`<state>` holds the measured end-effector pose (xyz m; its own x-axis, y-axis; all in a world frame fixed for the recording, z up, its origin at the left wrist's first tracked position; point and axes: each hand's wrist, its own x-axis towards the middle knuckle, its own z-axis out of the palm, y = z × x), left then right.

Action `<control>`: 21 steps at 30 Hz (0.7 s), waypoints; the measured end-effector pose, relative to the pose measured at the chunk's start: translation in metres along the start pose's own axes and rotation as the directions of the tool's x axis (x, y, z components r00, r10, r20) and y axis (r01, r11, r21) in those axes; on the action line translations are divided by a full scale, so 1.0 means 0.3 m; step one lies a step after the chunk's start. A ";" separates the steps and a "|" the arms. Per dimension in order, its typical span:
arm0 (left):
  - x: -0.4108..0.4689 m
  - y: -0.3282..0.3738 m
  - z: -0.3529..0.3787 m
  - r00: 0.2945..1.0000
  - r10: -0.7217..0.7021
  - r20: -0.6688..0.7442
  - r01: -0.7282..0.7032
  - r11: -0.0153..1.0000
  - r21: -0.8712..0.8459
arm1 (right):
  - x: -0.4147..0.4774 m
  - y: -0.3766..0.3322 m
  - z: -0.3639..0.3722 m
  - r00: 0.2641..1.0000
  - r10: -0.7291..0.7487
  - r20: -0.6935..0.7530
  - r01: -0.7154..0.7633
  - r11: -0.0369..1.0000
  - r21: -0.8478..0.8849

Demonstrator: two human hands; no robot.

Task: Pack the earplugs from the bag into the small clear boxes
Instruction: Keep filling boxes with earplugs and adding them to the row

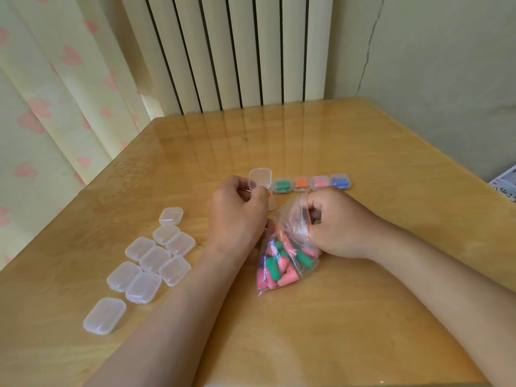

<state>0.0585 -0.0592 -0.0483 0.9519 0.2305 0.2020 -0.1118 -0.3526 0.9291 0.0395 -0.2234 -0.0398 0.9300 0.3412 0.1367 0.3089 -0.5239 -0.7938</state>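
Observation:
A clear zip bag point(287, 255) of pink, green and purple earplugs lies on the wooden table point(363, 152) between my hands. My right hand point(335, 222) grips the bag's upper edge by its red zip strip. My left hand point(237, 210) holds a small clear box point(261, 178) with its lid standing open; a bit of orange shows at my fingertips. Beyond it stands a row of shut boxes holding earplugs: green point(282, 185), orange point(301, 183), pink point(320, 182) and blue point(341, 181).
Several shut clear boxes point(150, 261) with nothing visible inside lie in a loose cluster at the left front of the table. A radiator point(229, 51) and a curtain point(55, 93) stand behind the table. Printed paper point(505, 185) shows at the right edge.

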 end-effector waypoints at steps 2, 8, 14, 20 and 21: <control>0.002 -0.002 0.000 1.000 0.004 -0.001 -0.004 1.000 0.005 | -0.001 -0.007 -0.002 0.999 -0.009 0.032 0.008 1.000 0.006; 0.006 -0.006 0.004 1.000 0.016 -0.001 -0.016 1.000 -0.008 | -0.005 -0.018 0.001 0.998 -0.027 0.052 0.026 1.000 0.005; 0.001 0.002 0.002 0.999 0.033 -0.006 -0.033 0.999 -0.010 | -0.006 -0.016 0.009 0.998 -0.021 0.053 0.021 1.000 0.012; -0.012 0.015 0.002 0.999 0.033 0.011 -0.033 0.999 -0.004 | -0.004 -0.012 0.010 0.998 0.023 0.059 -0.023 1.000 -0.005; -0.015 0.019 0.002 0.999 0.028 0.018 -0.028 1.000 -0.011 | -0.004 -0.013 0.008 0.998 0.029 0.061 -0.029 1.000 -0.003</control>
<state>0.0537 -0.0627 -0.0441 0.9534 0.2041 0.2220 -0.1410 -0.3488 0.9265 0.0368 -0.2200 -0.0384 0.9246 0.3729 0.0776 0.2828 -0.5356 -0.7957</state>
